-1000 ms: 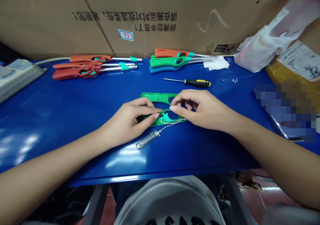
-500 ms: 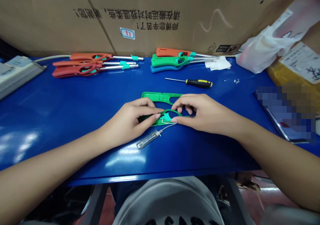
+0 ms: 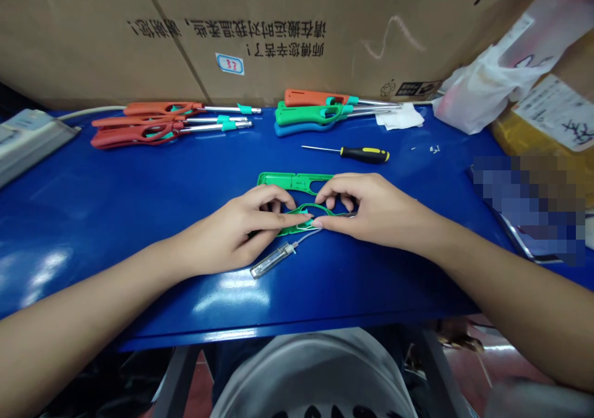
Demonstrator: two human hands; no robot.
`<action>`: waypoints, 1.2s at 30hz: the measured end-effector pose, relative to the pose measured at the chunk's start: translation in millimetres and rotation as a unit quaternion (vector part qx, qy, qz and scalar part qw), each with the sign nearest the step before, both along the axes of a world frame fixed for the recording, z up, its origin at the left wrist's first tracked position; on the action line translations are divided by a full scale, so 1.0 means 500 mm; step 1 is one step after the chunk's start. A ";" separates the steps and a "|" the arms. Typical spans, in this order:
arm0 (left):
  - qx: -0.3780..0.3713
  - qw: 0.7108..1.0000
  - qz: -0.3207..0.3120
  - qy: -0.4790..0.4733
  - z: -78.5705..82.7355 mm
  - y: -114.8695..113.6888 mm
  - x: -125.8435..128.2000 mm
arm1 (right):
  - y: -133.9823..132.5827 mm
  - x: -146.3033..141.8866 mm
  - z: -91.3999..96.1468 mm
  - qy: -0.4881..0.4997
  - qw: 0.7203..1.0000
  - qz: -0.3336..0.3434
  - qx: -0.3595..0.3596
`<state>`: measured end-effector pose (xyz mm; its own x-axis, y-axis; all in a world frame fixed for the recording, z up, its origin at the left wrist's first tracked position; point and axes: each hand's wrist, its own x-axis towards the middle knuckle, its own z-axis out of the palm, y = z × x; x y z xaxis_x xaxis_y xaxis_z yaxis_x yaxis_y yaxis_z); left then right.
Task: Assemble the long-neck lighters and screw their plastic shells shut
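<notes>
Between my hands, an opened green half of a utility lighter's shell [image 3: 286, 230] lies on the blue table. My left hand [image 3: 232, 229] holds its handle end, index finger stretched onto the teal trigger [image 3: 305, 214]. My right hand [image 3: 380, 207] grips the front of the same half, thumb beside the trigger, with part of a metal tube under the fingers. A thin pale hose [image 3: 307, 236] runs from the shell to a clear fuel tank [image 3: 271, 261] lying in front of it. Behind lies the other green shell half [image 3: 278, 181], its right end partly covered by my right hand.
A black and yellow screwdriver [image 3: 364, 154] lies behind the hands. Red-orange lighters [image 3: 134, 134] are at the back left; orange, green [image 3: 301, 113] and blue ones sit back right. A large carton [image 3: 260, 9] stands behind. At right are a plastic bag [image 3: 477, 93] and a blurred-out flat device [image 3: 529, 213].
My left index finger has slid right onto the trigger, and its thumb has drawn back under the hand. My right hand stays at the shell's front. The whole view has shifted slightly.
</notes>
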<state>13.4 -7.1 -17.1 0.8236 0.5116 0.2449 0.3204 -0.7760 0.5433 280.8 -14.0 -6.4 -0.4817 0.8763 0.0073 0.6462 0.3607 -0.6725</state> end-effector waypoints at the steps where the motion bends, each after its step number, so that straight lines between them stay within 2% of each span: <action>1: 0.006 1.000 -0.002 0.006 0.001 0.001 -0.001 | 0.001 0.000 0.000 -0.002 1.000 -0.001 0.005; 4: 0.012 1.000 0.001 0.012 0.003 0.002 -0.001 | 0.003 0.008 0.008 0.011 1.000 -0.006 0.016; 8: 0.017 1.000 0.002 0.017 0.000 0.003 -0.001 | 0.009 0.036 0.041 0.002 1.000 0.000 0.016; 12: 0.027 1.000 -0.005 0.012 -0.005 0.005 -0.003 | 0.018 0.055 0.062 -0.067 0.995 0.037 -0.061; 16: 0.029 0.999 -0.010 0.010 -0.006 0.005 -0.003 | 0.024 0.051 0.054 -0.077 0.991 0.040 -0.103; 21: 0.031 0.999 -0.010 0.008 -0.010 0.005 -0.004 | 0.026 0.042 0.039 -0.071 0.989 0.007 -0.128; 26: 0.028 1.000 -0.001 -0.002 -0.006 0.002 -0.002 | 0.026 0.044 0.042 -0.080 0.987 0.008 -0.137; 30: 0.106 0.994 0.023 -0.018 0.016 -0.007 -0.003 | 0.030 0.056 0.048 -0.094 0.986 0.019 -0.135; 33: 0.156 0.987 0.018 0.035 0.033 -0.015 -0.007 | 0.028 0.061 0.054 -0.096 0.987 0.030 -0.129; 36: 0.158 0.984 0.009 0.079 0.036 -0.022 -0.008 | 0.020 0.058 0.060 -0.063 0.994 0.054 -0.077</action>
<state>9.4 -18.1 0.8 0.8559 0.4445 0.2643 0.3959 -0.8920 0.2182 309.6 -3.9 23.7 -0.5617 0.8055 -0.1889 0.6916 0.3318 -0.6416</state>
